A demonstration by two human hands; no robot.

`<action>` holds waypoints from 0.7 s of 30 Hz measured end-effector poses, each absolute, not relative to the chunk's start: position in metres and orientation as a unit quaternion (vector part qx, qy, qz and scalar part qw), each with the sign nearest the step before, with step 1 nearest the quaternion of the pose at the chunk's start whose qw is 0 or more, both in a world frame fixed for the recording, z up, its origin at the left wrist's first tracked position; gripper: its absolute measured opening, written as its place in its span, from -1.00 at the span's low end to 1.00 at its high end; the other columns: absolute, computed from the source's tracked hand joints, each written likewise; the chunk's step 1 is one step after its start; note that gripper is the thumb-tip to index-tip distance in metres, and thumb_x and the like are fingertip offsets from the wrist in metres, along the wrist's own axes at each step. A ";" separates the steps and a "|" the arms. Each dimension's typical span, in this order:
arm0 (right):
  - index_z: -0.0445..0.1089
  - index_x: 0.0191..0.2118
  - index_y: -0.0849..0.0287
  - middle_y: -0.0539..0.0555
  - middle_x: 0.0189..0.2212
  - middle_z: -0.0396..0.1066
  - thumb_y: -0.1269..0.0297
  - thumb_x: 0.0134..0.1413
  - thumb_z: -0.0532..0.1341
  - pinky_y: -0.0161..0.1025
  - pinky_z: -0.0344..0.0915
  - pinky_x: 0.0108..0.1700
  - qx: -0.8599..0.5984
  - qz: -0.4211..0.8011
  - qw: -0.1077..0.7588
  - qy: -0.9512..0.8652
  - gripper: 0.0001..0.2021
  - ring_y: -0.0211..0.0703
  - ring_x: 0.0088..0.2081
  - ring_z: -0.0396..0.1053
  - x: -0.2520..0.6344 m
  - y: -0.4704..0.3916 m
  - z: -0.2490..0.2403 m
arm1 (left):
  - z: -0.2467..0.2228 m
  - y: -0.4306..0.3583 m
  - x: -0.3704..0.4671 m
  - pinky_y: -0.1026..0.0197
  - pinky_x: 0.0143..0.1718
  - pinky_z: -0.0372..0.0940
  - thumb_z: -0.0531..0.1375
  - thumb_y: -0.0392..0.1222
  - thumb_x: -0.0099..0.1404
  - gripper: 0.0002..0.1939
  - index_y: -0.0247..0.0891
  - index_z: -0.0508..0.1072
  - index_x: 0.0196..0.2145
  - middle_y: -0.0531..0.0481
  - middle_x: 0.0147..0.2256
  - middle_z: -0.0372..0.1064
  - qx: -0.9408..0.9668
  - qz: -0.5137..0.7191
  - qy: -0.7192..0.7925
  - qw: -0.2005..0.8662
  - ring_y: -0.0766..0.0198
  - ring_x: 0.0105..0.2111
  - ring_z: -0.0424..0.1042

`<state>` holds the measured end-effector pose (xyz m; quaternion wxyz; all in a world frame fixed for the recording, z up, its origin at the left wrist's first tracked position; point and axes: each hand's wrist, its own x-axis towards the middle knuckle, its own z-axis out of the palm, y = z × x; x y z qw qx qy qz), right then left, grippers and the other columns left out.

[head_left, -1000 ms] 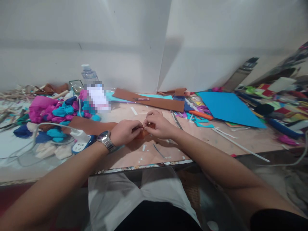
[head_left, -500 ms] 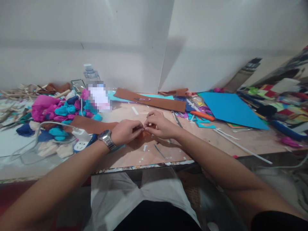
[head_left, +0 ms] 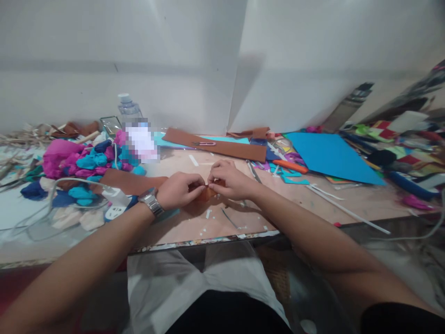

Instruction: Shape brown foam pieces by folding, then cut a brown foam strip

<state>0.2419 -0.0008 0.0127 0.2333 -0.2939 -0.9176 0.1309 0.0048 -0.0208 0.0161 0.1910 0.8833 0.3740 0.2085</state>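
- From my remote seat I see the left hand (head_left: 179,191) with thumb and forefinger pinching a small orange-brown piece (head_left: 206,194).
- The right hand (head_left: 231,181) pinches the same piece just beside, its fingertips close to those of the left; the fingers hide part of it from me.
- The piece is in front of me, between the front and back edges of the tabletop (head_left: 295,202); whether it touches the surface I cannot tell.
- A watch (head_left: 151,202) sits on the left wrist, and a brown strip (head_left: 134,182) lies just beyond it.
- Toward the back edge I make out a second, longer brown strip (head_left: 236,151) with a slim pink tool (head_left: 207,144) on it.
- To the right lie an orange-handled tool (head_left: 290,166) and a blue sheet (head_left: 333,157); a white stick (head_left: 349,209) slants toward the front edge.
- To the left, I see a heap of pink and blue crumpled cloth (head_left: 92,160), with a bottle (head_left: 129,109) behind it near the back edge.
- White scraps (head_left: 207,214) are scattered between the hands and the front edge.
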 end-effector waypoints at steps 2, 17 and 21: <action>0.46 -0.29 0.16 0.11 -0.29 0.52 0.30 0.24 0.21 0.06 0.02 0.13 -0.292 0.129 0.241 -0.916 -0.89 0.04 0.01 0.33 0.242 -0.001 0.012 | 0.016 -0.020 0.005 0.25 -0.29 0.26 0.14 -0.17 0.37 -0.80 -0.22 0.56 -0.21 -0.02 -0.33 0.57 0.884 0.209 0.371 0.192 0.25 -0.35 0.47; 0.41 -0.34 0.15 0.08 -0.34 0.49 0.33 0.13 0.21 0.00 0.04 0.07 -0.326 0.090 0.331 -0.881 -0.94 0.04 -0.02 0.34 0.249 0.005 0.014 | 0.020 -0.011 -0.003 0.17 -0.29 0.20 0.11 -0.23 0.22 -0.71 -0.25 0.59 -0.19 -0.05 -0.35 0.55 0.868 0.210 0.436 0.109 0.17 -0.37 0.44; 0.41 -0.35 0.15 0.09 -0.31 0.51 0.33 0.14 0.20 0.02 0.03 0.09 -0.345 0.080 0.350 -0.867 -0.93 0.04 -0.03 0.35 0.251 0.008 0.013 | 0.019 -0.007 -0.006 0.16 -0.27 0.23 0.09 -0.21 0.25 -0.66 -0.25 0.60 -0.13 -0.06 -0.30 0.58 0.853 0.239 0.456 0.085 0.14 -0.34 0.46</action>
